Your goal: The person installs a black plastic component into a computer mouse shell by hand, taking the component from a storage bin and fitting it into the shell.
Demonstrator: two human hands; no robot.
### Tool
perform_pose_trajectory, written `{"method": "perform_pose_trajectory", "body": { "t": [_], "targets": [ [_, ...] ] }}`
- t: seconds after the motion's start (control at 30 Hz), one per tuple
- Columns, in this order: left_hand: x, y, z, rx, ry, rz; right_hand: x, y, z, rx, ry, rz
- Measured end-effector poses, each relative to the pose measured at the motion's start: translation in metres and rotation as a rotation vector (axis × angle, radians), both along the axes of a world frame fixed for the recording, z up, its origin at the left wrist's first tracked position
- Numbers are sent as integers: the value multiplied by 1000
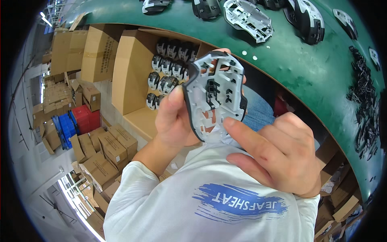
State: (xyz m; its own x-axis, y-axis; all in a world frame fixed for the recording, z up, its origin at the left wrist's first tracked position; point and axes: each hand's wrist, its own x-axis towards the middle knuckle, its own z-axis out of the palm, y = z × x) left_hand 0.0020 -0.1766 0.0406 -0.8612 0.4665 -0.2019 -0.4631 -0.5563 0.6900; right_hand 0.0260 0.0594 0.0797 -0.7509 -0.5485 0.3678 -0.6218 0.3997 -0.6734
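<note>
Upright in front of my chest, my left hand [173, 117] is closed around a computer mouse shell [222, 92]. Its pale grey inner side faces me, with ribs, cut-outs and small black parts inside a black rim. My left thumb presses the left edge, and some fingertips show behind the top and right edges. My right hand [280, 151] holds nothing. Its index finger reaches to the lower right of the shell's inside and appears to touch it, while the thumb is apart and the other fingers curl.
A green table [282, 66] curves along the far and right sides, bearing several mouse shells [248, 20] and a heap of small black parts [365, 109]. Left of my hands, an open cardboard box [131, 74] holds rows of shells. Stacked cartons [98, 167] and a red crate [86, 119] stand farther left.
</note>
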Motion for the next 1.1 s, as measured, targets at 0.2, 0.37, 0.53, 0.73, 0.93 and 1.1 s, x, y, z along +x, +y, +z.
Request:
{"method": "perform_pose_trajectory", "body": {
  "t": [0.2, 0.37, 0.53, 0.73, 0.93, 1.1],
  "targets": [
    [7, 23, 9, -161, -22, 12, 4, -4, -3, 42, -116, 2],
    [8, 28, 4, -163, 7, -47, 11, -1, -4, 101, -171, -31],
    [14, 29, -7, -112, -5, -23, 11, 2, -10, 164, -211, -6],
    [14, 23, -18, 137, -122, 29, 13, -3, -30, -31, -148, 5],
    [9, 26, -13, 184, -120, 17, 16, 12, -27, -53, -35, -108],
    [6, 26, -20, 312, -104, -3, 17, 12, -29, -68, -73, -112]
  ]
}}
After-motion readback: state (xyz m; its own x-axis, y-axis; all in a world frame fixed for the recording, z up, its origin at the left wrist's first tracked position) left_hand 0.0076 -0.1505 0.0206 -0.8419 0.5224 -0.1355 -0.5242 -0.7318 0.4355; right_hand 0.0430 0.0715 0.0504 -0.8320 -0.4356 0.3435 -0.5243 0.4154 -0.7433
